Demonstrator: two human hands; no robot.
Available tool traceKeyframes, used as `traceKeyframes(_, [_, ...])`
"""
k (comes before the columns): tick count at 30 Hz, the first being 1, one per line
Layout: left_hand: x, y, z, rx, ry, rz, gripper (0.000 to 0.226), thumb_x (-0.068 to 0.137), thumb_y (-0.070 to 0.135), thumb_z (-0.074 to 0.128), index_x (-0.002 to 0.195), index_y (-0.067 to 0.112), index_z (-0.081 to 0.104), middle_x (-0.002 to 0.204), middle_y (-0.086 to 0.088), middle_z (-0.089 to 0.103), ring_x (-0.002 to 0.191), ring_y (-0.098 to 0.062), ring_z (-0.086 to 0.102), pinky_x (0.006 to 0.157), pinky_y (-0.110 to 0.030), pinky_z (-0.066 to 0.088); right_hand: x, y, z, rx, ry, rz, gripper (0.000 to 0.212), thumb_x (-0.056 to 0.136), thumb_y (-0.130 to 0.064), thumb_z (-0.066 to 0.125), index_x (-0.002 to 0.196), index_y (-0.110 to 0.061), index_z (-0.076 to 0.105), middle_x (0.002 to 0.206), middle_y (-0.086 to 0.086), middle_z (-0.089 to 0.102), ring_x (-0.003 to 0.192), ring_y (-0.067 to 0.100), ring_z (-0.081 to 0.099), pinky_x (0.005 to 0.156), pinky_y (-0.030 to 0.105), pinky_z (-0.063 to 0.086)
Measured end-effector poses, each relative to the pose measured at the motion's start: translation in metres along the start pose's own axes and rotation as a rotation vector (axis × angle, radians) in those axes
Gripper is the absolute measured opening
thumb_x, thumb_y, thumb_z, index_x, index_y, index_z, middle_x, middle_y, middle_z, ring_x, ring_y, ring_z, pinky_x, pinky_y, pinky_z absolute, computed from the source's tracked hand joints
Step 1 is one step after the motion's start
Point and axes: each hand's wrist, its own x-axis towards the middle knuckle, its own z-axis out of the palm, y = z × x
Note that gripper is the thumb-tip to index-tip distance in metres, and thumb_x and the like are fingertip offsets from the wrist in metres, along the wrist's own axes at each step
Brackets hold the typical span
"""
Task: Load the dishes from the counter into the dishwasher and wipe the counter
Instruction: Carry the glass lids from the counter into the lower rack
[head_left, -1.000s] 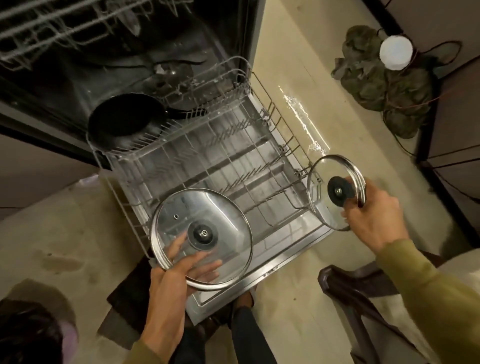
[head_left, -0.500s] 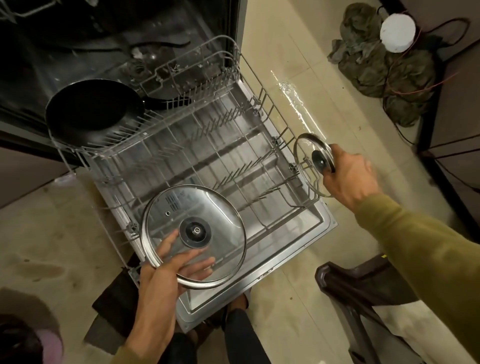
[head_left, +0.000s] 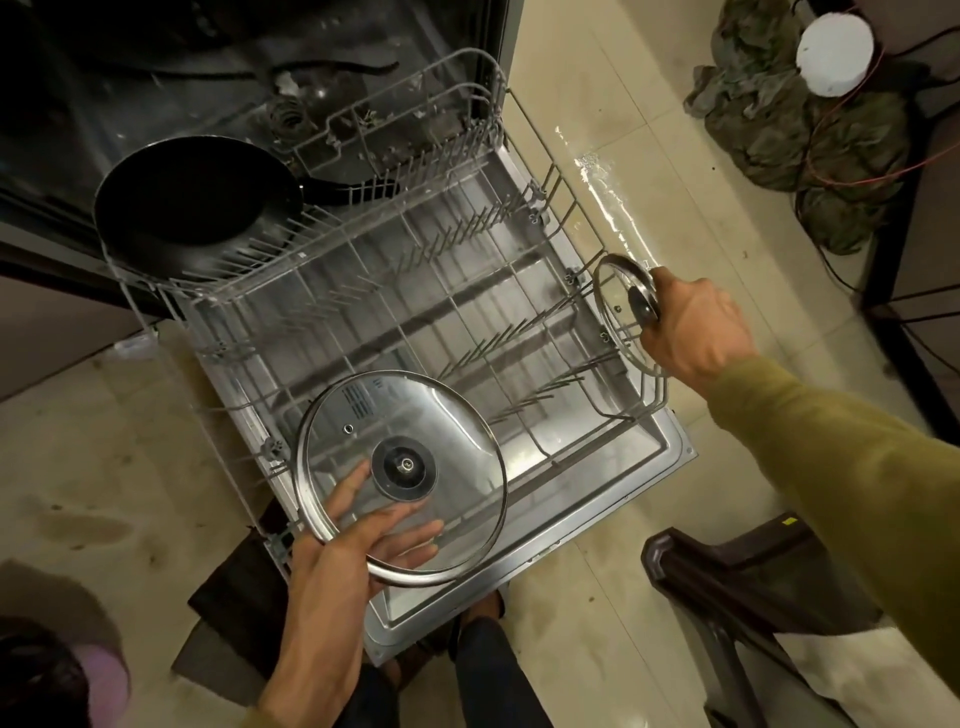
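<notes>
Item one: the lower rack (head_left: 415, 291), which is sitting pulled out over the open dishwasher door (head_left: 670, 457), with a black frying pan (head_left: 197, 197) lying in its far left corner, handle pointing right. Item two: the large glass lid (head_left: 400, 475), which you are carrying flat over the near left part of the rack; your left hand (head_left: 353, 551) is supporting it from beneath with fingers spread straight against the glass and the thumb hooking over the steel rim. Item three: the small glass lid (head_left: 621, 312), which you are holding upright on edge at the right side of the rack, among the wires there; your right hand (head_left: 691, 327) is gripping it, fingers curling around its black knob. Item four: a bundle of green cloth (head_left: 810, 130) lying on the tiled floor (head_left: 597, 104) far right, a white round object (head_left: 836, 54) resting on it.
</notes>
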Motion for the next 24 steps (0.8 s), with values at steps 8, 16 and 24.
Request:
traceKeyframes(8, [0.002,-0.002,0.004,0.028,0.037,0.0,0.056,0.085,0.0,0.057,0.134,0.026,0.056,0.1,-0.022,0.075,0.086,-0.039,0.074,0.084,-0.048,0.057,-0.001,0.011,-0.004,-0.018,0.008,-0.025,0.023,0.099,-0.016,0.053,0.122,-0.013,0.05,0.072,0.005,0.058,0.056,0.016,0.06,0.047,0.022,0.045])
traceKeyframes(16, [0.004,0.001,0.012,0.03,0.043,0.001,0.064,0.075,0.008,0.059,0.137,0.023,0.054,0.1,-0.021,0.075,0.085,-0.04,0.074,0.088,-0.052,0.056,-0.005,0.019,-0.001,0.055,0.035,-0.09,0.02,0.097,-0.014,0.053,0.117,-0.011,0.053,0.072,0.005,0.06,0.056,0.018,0.062,0.06,0.035,0.058])
traceKeyframes(24, [0.006,0.004,0.017,0.052,0.026,-0.012,0.053,0.092,-0.004,0.05,0.136,0.023,0.054,0.1,-0.021,0.075,0.086,-0.04,0.074,0.085,-0.05,0.057,0.009,0.014,0.017,0.007,0.004,-0.068,0.023,0.097,-0.014,0.057,0.118,-0.009,0.05,0.076,0.006,0.057,0.062,0.02,0.06,0.065,0.037,0.058])
